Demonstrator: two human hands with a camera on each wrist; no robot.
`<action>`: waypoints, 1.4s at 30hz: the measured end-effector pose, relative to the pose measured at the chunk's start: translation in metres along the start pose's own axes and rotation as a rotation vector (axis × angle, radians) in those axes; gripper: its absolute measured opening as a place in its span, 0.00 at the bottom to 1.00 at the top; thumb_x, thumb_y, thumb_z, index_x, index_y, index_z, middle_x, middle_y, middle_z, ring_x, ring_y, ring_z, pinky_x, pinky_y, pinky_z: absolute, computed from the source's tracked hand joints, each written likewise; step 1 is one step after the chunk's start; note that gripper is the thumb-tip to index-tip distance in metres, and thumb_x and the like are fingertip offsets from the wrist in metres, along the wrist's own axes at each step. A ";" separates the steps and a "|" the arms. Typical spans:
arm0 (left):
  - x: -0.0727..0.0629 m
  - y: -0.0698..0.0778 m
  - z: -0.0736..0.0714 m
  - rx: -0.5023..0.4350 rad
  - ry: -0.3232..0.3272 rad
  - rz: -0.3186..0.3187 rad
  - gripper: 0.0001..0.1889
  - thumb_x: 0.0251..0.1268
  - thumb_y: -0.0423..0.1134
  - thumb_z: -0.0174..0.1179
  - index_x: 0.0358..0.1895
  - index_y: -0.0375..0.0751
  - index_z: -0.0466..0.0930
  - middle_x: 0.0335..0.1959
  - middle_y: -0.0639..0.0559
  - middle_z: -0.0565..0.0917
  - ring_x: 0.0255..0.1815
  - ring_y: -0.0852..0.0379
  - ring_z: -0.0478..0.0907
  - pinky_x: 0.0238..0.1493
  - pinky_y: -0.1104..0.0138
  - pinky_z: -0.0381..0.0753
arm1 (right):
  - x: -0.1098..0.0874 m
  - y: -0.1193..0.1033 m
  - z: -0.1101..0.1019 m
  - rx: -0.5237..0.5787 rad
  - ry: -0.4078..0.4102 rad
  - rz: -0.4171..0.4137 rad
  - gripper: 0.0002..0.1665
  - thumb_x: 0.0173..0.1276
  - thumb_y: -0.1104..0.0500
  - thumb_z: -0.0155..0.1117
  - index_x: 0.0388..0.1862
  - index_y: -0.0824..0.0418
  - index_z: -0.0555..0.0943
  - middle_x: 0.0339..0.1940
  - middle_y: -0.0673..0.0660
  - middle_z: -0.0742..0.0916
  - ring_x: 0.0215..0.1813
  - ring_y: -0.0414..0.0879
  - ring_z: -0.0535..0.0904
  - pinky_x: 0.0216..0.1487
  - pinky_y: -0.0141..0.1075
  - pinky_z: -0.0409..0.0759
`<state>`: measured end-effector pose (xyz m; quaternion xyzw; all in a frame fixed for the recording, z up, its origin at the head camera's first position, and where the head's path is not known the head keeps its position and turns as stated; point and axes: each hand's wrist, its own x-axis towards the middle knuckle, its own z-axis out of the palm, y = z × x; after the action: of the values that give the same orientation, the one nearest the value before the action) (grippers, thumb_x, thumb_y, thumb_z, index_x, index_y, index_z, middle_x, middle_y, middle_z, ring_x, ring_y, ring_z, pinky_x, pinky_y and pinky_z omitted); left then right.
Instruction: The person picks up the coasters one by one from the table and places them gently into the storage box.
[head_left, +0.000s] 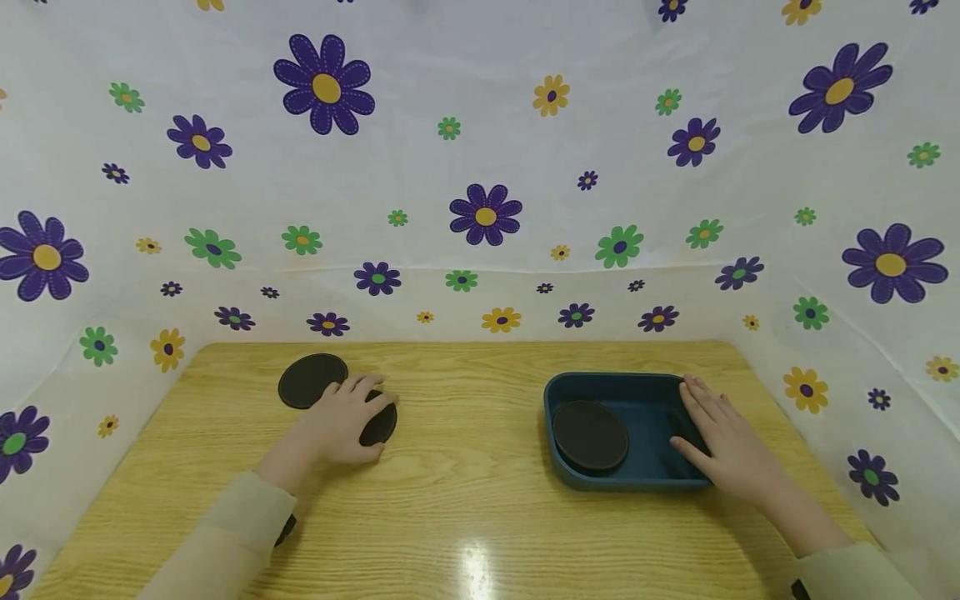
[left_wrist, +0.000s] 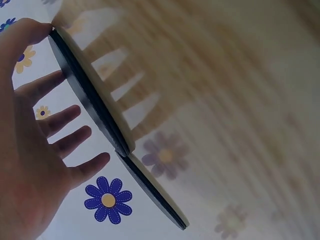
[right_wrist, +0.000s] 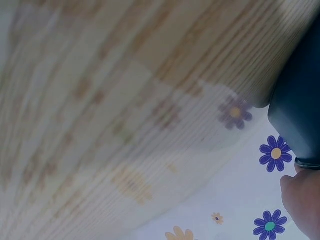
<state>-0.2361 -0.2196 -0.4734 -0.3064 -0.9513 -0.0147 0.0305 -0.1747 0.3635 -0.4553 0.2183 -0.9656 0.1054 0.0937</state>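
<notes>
The left grip (head_left: pixel 339 427) holds a black disc (head_left: pixel 381 423) by its edge, at the left of the counter (head_left: pixel 465 417), beside a farther disc (head_left: pixel 303 382). A loose pinch could drop it. The right grip (head_left: pixel 726 446), stretched out straight, rests on the blue tray (head_left: pixel 637 483); leaning hard might tip it.

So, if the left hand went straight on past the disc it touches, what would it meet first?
Past that black disc, the left hand would probably meet the floral cloth behind the table; depth is unclear.
</notes>
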 end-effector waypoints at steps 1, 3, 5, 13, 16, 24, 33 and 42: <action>0.000 0.000 0.000 -0.007 -0.011 -0.008 0.36 0.60 0.55 0.69 0.72 0.47 0.77 0.73 0.34 0.72 0.71 0.32 0.72 0.63 0.33 0.75 | 0.000 0.000 0.000 -0.001 0.000 0.001 0.49 0.81 0.47 0.60 0.85 0.74 0.52 0.86 0.75 0.59 0.91 0.57 0.41 0.85 0.33 0.22; -0.001 0.001 -0.001 -0.018 -0.024 -0.013 0.36 0.60 0.55 0.68 0.73 0.47 0.76 0.71 0.34 0.73 0.70 0.32 0.72 0.61 0.32 0.76 | 0.000 0.000 0.000 -0.002 0.000 0.002 0.49 0.81 0.47 0.60 0.86 0.73 0.52 0.86 0.75 0.59 0.92 0.56 0.41 0.85 0.33 0.22; -0.002 0.002 -0.002 -0.040 -0.043 -0.024 0.37 0.60 0.54 0.68 0.73 0.47 0.75 0.70 0.35 0.74 0.69 0.33 0.72 0.60 0.31 0.76 | -0.001 0.001 0.000 0.002 -0.001 0.003 0.49 0.81 0.47 0.60 0.86 0.73 0.52 0.86 0.74 0.59 0.92 0.56 0.41 0.86 0.34 0.23; -0.001 0.004 -0.006 -0.086 -0.080 -0.046 0.38 0.58 0.52 0.68 0.75 0.48 0.74 0.70 0.35 0.73 0.69 0.32 0.72 0.59 0.29 0.76 | -0.001 0.002 0.002 0.003 0.008 -0.004 0.49 0.82 0.47 0.60 0.86 0.73 0.52 0.87 0.73 0.58 0.92 0.51 0.37 0.85 0.33 0.22; 0.000 0.003 -0.004 -0.075 -0.080 -0.044 0.38 0.58 0.52 0.68 0.74 0.48 0.74 0.69 0.36 0.74 0.68 0.32 0.73 0.60 0.30 0.76 | -0.002 0.003 0.002 0.008 0.006 -0.003 0.49 0.81 0.48 0.60 0.86 0.72 0.51 0.87 0.73 0.57 0.92 0.51 0.36 0.84 0.31 0.21; 0.006 0.003 -0.004 -0.057 -0.045 -0.001 0.38 0.53 0.53 0.70 0.71 0.49 0.77 0.66 0.37 0.75 0.66 0.34 0.73 0.60 0.33 0.75 | -0.001 0.003 0.001 0.012 -0.003 0.004 0.49 0.82 0.47 0.60 0.86 0.72 0.51 0.86 0.74 0.58 0.91 0.58 0.41 0.86 0.35 0.23; 0.026 0.022 -0.006 -0.067 0.010 0.096 0.40 0.51 0.54 0.68 0.72 0.50 0.76 0.67 0.39 0.73 0.68 0.35 0.71 0.63 0.35 0.74 | 0.000 0.002 0.001 0.003 -0.003 0.013 0.49 0.81 0.47 0.60 0.86 0.72 0.51 0.86 0.73 0.59 0.91 0.59 0.44 0.86 0.33 0.23; 0.050 0.050 -0.011 -0.066 0.028 0.157 0.41 0.53 0.56 0.68 0.74 0.52 0.74 0.69 0.40 0.72 0.70 0.36 0.70 0.66 0.36 0.73 | 0.000 0.000 0.000 0.004 0.007 0.007 0.49 0.81 0.47 0.60 0.86 0.73 0.53 0.86 0.74 0.60 0.91 0.60 0.46 0.87 0.35 0.24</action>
<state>-0.2466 -0.1500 -0.4590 -0.3808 -0.9228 -0.0477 0.0347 -0.1751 0.3636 -0.4555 0.2149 -0.9658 0.1084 0.0965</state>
